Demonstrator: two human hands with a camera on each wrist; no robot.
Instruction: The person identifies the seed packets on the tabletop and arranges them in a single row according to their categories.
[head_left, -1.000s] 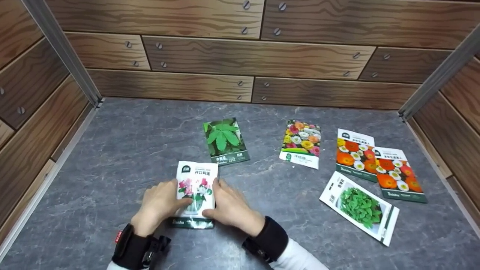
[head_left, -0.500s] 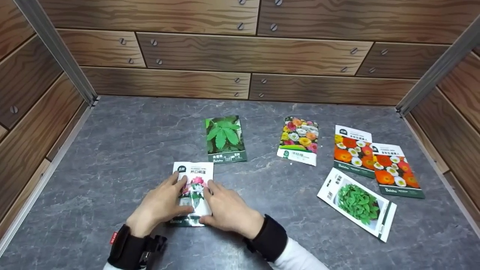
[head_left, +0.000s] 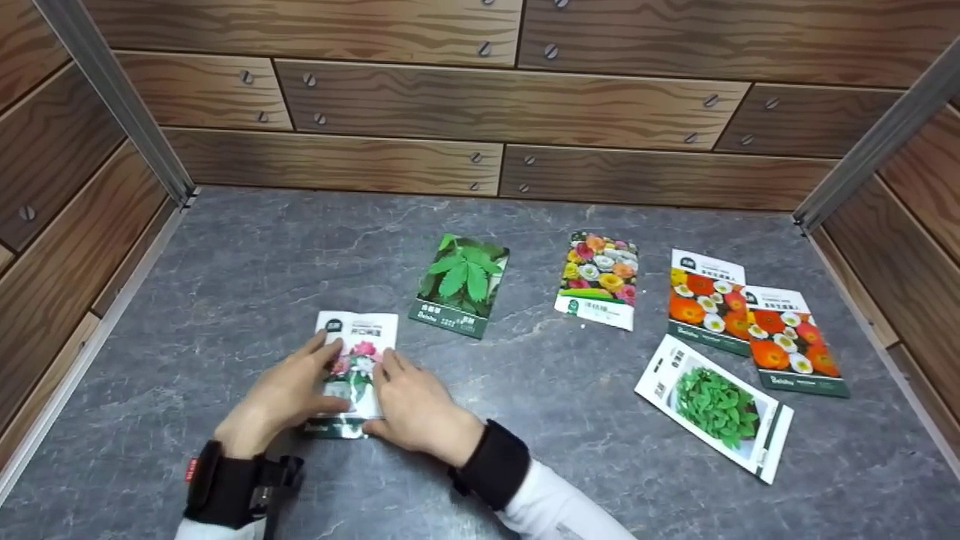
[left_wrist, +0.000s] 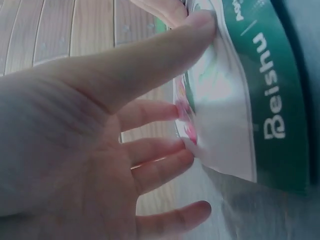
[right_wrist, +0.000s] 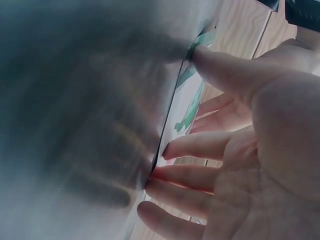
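A white seed packet with pink flowers and a green bottom strip lies on the grey tabletop, between both hands. The left hand rests along its left side, thumb laid over the lower front and fingers at the left edge; the left wrist view shows these fingers fairly straight. Against the right edge lies the right hand, its thumb near the lower right corner. In the right wrist view its fingers touch the packet's edge loosely. A green-leaf seed packet lies tilted just beyond, apart from both hands.
A packet with mixed flowers lies at the back centre right. Two orange-flower packets overlap at the right, and a white packet with a green plant lies slanted before them. Wood-patterned walls enclose the tabletop.
Both hands and the pink-flower packet have moved left. The left fingers have shifted further onto the packet's front. The green-leaf packet has turned clockwise and shifted slightly right.
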